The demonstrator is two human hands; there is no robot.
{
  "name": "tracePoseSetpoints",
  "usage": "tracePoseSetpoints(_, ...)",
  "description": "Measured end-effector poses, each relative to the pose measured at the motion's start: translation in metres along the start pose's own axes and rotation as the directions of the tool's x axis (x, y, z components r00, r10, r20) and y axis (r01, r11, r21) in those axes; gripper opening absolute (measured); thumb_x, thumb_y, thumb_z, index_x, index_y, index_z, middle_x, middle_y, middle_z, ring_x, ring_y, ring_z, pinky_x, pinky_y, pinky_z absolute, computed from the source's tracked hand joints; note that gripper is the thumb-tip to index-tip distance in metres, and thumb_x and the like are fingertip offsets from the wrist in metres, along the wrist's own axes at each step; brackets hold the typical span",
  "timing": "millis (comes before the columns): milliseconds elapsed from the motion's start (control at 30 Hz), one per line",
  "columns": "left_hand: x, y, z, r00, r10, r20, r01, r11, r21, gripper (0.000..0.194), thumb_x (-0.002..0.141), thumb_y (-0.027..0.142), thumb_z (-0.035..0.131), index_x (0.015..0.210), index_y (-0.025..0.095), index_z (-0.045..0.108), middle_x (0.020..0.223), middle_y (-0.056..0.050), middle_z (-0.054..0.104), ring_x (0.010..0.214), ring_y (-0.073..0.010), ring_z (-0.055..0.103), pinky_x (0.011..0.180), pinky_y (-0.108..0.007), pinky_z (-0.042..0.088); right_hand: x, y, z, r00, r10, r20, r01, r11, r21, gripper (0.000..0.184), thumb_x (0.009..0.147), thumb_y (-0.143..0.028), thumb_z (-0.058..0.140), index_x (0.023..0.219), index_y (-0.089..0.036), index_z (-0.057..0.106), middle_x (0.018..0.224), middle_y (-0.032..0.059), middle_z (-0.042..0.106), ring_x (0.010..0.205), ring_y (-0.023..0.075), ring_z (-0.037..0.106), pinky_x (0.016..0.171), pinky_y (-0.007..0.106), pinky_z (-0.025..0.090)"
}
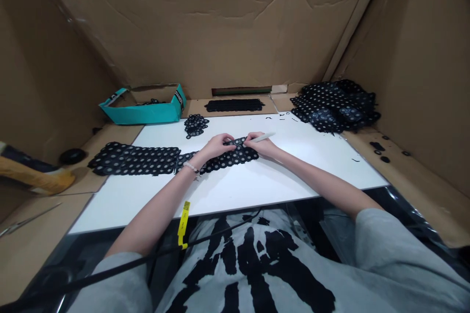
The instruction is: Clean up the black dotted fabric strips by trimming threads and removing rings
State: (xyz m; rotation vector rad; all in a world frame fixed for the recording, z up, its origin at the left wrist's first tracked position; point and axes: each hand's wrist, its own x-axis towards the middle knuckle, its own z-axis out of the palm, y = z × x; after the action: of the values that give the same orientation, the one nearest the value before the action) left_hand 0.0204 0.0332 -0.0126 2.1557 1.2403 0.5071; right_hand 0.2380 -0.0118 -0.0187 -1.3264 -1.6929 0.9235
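Observation:
A black perforated sheet of ring-like pieces point(238, 156) lies on the white board, one end under both hands. My left hand point(219, 146), a beaded bracelet at its wrist, bends its fingers onto the sheet's far edge and grips it there. Closed around a slim white pen-like tool point(265, 137), my right hand point(261, 145) sits at the sheet's right end; the tool's tip is hidden by the fingers. Another black sheet of rings point(141, 159) extends to the left and meets the first one near my left wrist.
Loose black rings point(196, 124) lie beyond my left hand. At the back stand a teal box point(143, 113) and a flat black stack point(234, 105). A heap of black sheets point(336, 105) is at the back right. Tweezers point(29, 219) and a yellow bottle point(40, 171) lie left.

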Motion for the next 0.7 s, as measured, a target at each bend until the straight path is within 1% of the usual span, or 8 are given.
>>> tracePoseSetpoints(67,0.002,-0.004,-0.001,0.999,-0.009,-0.033,0.012,0.997,0.081,0.037,0.075,0.050,0.064,0.096,0.020,0.070,0.101,-0.006,0.072,0.096,-0.0257,0.062,0.086,-0.034,0.045,0.001,0.001,-0.006,0.997,0.063,0.039,-0.066,0.993,0.097,0.016,0.068,-0.032,0.064,0.063,-0.018,0.058,0.066,-0.0005,0.061,0.066,0.0142,0.051,0.063,0.026,0.037)
tracePoseSetpoints(133,0.002,-0.005,-0.001,1.000,0.024,-0.010,-0.023,0.997,0.073,0.034,0.077,0.050,0.061,0.090,0.019,0.070,0.096,-0.005,0.072,0.092,-0.0251,0.062,0.085,-0.034,0.045,0.002,0.002,-0.009,0.995,0.075,0.063,-0.087,0.974,0.211,0.016,0.066,-0.031,0.064,0.061,-0.018,0.057,0.081,0.0027,0.067,0.074,0.0155,0.056,0.071,0.028,0.041)
tracePoseSetpoints(200,0.002,-0.003,0.000,0.996,0.088,0.027,-0.088,0.996,0.014,0.034,0.078,0.049,0.059,0.089,0.019,0.069,0.095,-0.005,0.072,0.089,-0.0243,0.062,0.084,-0.033,0.044,0.002,0.001,-0.008,0.999,0.011,0.037,-0.021,0.960,0.281,0.017,0.068,-0.032,0.064,0.063,-0.018,0.057,0.105,0.0056,0.069,0.090,0.0178,0.060,0.085,0.031,0.043)
tracePoseSetpoints(267,0.001,0.001,0.002,0.990,0.132,0.054,-0.131,0.991,-0.026,0.034,0.079,0.049,0.059,0.090,0.018,0.069,0.095,-0.005,0.072,0.088,-0.0243,0.062,0.084,-0.033,0.044,0.001,0.000,-0.005,0.998,-0.057,0.012,0.052,0.962,0.267,0.018,0.071,-0.035,0.063,0.067,-0.018,0.058,0.114,0.0062,0.068,0.099,0.0187,0.060,0.093,0.033,0.041)
tracePoseSetpoints(367,-0.001,0.005,0.005,0.989,0.132,0.063,-0.129,0.991,-0.046,0.035,0.078,0.050,0.060,0.089,0.018,0.069,0.092,-0.005,0.072,0.088,-0.0247,0.061,0.082,-0.033,0.044,0.002,-0.001,-0.001,0.998,-0.051,0.024,0.046,0.984,0.170,0.019,0.072,-0.036,0.061,0.069,-0.018,0.059,0.089,0.0036,0.070,0.086,0.0176,0.061,0.084,0.031,0.043)
tracePoseSetpoints(467,0.000,0.004,0.008,0.995,0.092,0.046,-0.089,0.994,-0.069,0.037,0.076,0.053,0.062,0.088,0.019,0.070,0.091,-0.005,0.072,0.087,-0.0248,0.061,0.080,-0.033,0.043,0.003,0.000,0.001,0.999,-0.031,0.016,0.030,0.995,0.094,0.018,0.071,-0.036,0.060,0.067,-0.018,0.058,0.071,-0.0003,0.063,0.074,0.0159,0.056,0.072,0.028,0.042)
tracePoseSetpoints(600,0.001,-0.001,0.011,0.996,0.068,0.065,-0.060,0.991,-0.122,0.039,0.076,0.054,0.063,0.089,0.018,0.070,0.091,-0.004,0.072,0.088,-0.0249,0.061,0.080,-0.033,0.043,0.001,0.001,0.000,0.999,-0.050,0.012,0.049,0.993,0.103,0.019,0.072,-0.036,0.059,0.069,-0.018,0.058,0.072,-0.0006,0.063,0.073,0.0152,0.056,0.070,0.027,0.041)
tracePoseSetpoints(700,-0.001,-0.001,0.011,0.996,0.040,0.081,-0.027,0.987,-0.156,0.040,0.077,0.054,0.062,0.089,0.018,0.072,0.091,-0.004,0.072,0.089,-0.0252,0.061,0.081,-0.034,0.043,-0.002,0.000,0.002,0.996,-0.089,0.007,0.089,0.995,0.042,0.018,0.075,-0.036,0.058,0.071,-0.018,0.059,0.074,-0.0003,0.064,0.075,0.0156,0.056,0.070,0.027,0.040)
